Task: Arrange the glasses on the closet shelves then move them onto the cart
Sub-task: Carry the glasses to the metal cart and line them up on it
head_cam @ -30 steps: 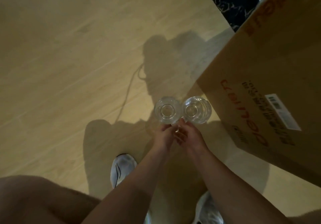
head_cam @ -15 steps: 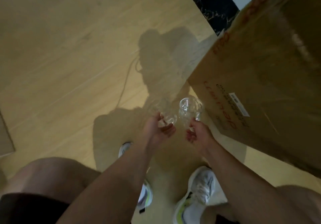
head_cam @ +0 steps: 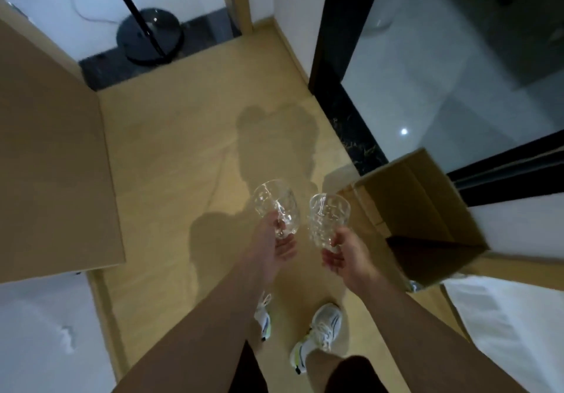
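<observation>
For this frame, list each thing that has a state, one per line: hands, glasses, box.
left hand: grips the left glass low down
right hand: grips the right glass low down
left glass: held off the floor, tilted, empty
right glass: held off the floor, roughly upright, empty
cardboard box: open, dark inside, contents not visible

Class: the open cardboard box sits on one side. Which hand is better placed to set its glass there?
Right hand: its glass is nearest the cardboard box; the left hand is farther.
</observation>
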Tool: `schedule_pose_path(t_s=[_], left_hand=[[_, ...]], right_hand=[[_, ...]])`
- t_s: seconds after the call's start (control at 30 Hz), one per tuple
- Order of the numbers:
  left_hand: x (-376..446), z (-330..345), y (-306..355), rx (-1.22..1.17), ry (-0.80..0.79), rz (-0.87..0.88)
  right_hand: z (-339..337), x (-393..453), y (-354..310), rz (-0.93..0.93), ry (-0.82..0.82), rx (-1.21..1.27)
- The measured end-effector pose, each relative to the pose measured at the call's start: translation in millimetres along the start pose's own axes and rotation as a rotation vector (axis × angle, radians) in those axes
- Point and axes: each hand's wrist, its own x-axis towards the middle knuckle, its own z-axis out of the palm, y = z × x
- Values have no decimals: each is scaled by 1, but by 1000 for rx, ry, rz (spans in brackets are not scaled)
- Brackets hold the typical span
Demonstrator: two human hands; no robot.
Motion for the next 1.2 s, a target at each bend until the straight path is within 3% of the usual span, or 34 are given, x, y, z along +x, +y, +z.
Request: schedule_pose_path(t_s=[0.13,0.3,0.53,0.83,1.2], left_hand=[[-93,2,71,46,-65,117],[-188,-8,154,194,-4,449],[-292,-42,176,65,124,693],[-385,-98,51,-230,394,899],[-473,-155,-173,-635,656,869]], right_hand=[[25,-97,-71,-111,-86,-28],[66,-177,-147,-317,-147,-85],[99,-258,-195,-519,-389,-204],[74,-322,-149,-678,-666,-551],[54,-407,18,-661,-1013,-949]])
